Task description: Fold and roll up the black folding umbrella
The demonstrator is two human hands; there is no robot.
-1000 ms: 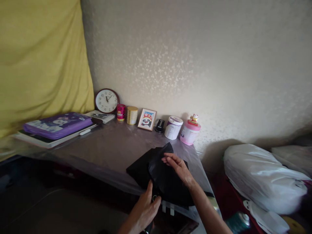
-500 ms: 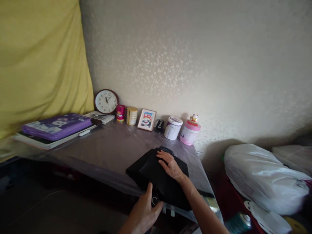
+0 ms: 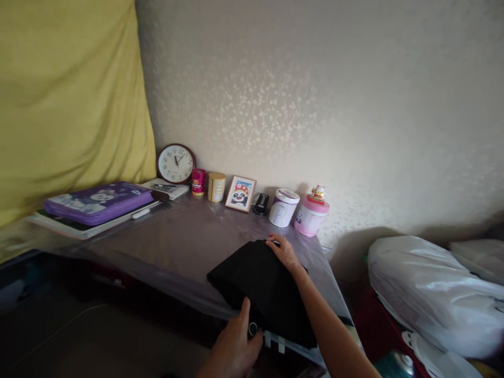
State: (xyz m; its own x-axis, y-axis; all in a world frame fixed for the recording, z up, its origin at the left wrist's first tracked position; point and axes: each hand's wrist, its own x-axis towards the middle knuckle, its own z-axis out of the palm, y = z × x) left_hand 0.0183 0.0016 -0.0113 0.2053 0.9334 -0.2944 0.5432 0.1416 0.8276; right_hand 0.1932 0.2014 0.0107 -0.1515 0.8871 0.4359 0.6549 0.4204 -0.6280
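Lying at the right end of the table, the black umbrella has its cloth bunched and its near part reaching over the front edge. This overhang probably leaves room for your left hand, which is closed around the handle, with the thumb lying upward along it; a round ring shows just beside your fingers. So the grip seems made to steady the umbrella from below. Your right hand bends over the far end of the cloth, perhaps so that it does not spread; whether these fingers grip firmly or only rest, I cannot tell.

Behind the umbrella, the small things stand in a row near the wall, which seems to leave the front part for work: the pink tub with a figurine on its lid, the white tub, the frame, leaning back so its picture faces you, two tins and the clock. At the left, the purple case lies flat on a wider flat thing, which supports it well.
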